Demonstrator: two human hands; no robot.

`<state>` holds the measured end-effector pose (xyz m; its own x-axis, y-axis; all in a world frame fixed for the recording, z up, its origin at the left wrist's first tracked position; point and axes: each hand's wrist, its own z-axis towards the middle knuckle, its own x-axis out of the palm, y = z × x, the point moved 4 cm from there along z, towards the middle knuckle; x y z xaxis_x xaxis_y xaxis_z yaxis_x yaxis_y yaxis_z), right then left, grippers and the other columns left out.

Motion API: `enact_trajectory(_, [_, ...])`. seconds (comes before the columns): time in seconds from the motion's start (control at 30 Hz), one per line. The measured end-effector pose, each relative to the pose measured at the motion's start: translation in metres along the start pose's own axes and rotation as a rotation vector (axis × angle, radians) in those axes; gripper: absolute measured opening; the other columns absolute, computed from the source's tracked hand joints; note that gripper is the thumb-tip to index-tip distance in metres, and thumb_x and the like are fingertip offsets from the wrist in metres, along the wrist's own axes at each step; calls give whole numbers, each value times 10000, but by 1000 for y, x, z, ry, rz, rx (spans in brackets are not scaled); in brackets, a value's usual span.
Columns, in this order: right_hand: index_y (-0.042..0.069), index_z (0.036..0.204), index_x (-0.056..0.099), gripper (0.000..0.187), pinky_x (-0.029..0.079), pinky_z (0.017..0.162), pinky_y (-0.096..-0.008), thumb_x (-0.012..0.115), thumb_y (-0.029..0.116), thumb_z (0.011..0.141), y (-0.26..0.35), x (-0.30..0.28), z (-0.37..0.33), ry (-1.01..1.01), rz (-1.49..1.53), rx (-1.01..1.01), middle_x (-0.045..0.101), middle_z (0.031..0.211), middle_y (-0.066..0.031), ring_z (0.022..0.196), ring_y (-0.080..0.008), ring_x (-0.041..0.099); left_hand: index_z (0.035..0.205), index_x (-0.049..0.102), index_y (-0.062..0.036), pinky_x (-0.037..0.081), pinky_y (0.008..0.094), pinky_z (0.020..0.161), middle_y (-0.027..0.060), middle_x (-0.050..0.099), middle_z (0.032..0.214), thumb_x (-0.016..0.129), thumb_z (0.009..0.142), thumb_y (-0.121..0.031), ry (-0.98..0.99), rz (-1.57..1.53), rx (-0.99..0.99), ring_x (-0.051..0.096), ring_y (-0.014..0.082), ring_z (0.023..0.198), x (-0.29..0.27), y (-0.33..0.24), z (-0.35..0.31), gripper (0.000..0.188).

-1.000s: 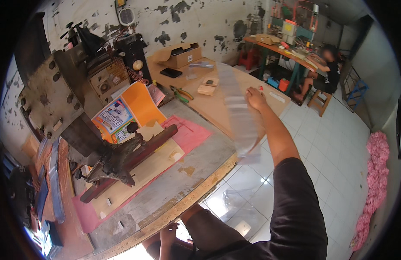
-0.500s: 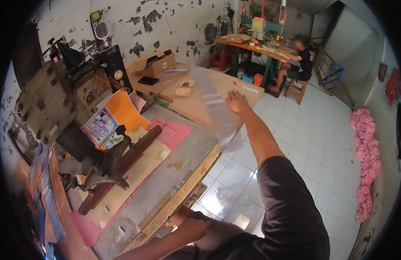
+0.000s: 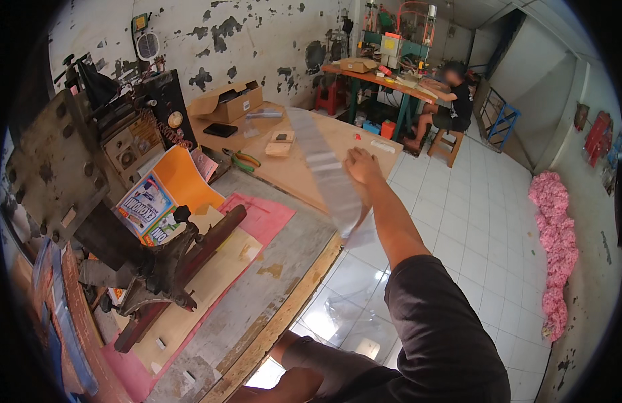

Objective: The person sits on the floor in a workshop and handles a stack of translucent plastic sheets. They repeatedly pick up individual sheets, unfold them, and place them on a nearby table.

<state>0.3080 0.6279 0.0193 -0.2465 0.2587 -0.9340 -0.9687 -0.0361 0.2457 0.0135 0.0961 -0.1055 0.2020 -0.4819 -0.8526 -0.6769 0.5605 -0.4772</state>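
A long, clear plastic strip [image 3: 319,158] lies across the brown tabletop [image 3: 270,178], its near end hanging over the edge above the floor. At the strip's right edge, my right hand [image 3: 363,165] rests palm down on the board, fingers stretched out and open. My left hand [image 3: 301,384] is low by my lap at the bottom edge. It looks curled closed, but its fingers are mostly hidden, so whatever it may hold cannot be seen. A small stack of pale cards [image 3: 280,144] sits left of the strip.
On the left stands a heavy metal press [image 3: 150,269] above a pink sheet [image 3: 277,218]. Pliers [image 3: 242,160], a black phone [image 3: 220,129] and an open cardboard box [image 3: 230,101] lie farther back. Another person [image 3: 452,101] sits at a far workbench [image 3: 385,80]. A pink bundle [image 3: 556,255] lies along the right wall.
The view has shifted slightly, moving the scene left. My left hand sits lower in the picture, near the bottom edge. My right hand stays on the board beside the strip.
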Motion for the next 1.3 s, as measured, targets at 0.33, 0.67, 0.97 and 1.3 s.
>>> enact_trajectory(0.33, [166,1510,508,577,218,1240,-530,426,458,1020,-3,-1,2,-17,14,-5,403,1627,-72,1518,-234,327,735,691,-59,508,521,600,201,665,690,660,738,-112,-123,-11,55,661,403,646,-40,-27,-4,62])
enact_trajectory(0.67, [180,1541,466,600,198,1257,-510,422,459,1011,-3,-3,0,36,-5,15,354,1656,-60,1537,-226,287,1081,693,-21,597,473,751,221,728,982,644,862,-153,326,-46,-124,731,376,903,-51,-26,4,260])
enact_trajectory(0.97, [176,1540,467,603,196,1260,-506,424,459,1009,3,-9,-4,38,21,14,351,1658,-59,1539,-220,283,1104,648,-2,584,498,794,229,719,992,654,874,-191,328,-125,-86,713,412,932,-40,-27,0,298])
enact_trajectory(1.3, [173,1540,467,606,198,1262,-500,430,457,1006,-3,-5,-1,31,9,22,352,1657,-62,1539,-222,284,1078,663,-10,574,495,827,221,722,981,684,862,-246,368,-85,-74,708,404,960,-52,-32,2,321])
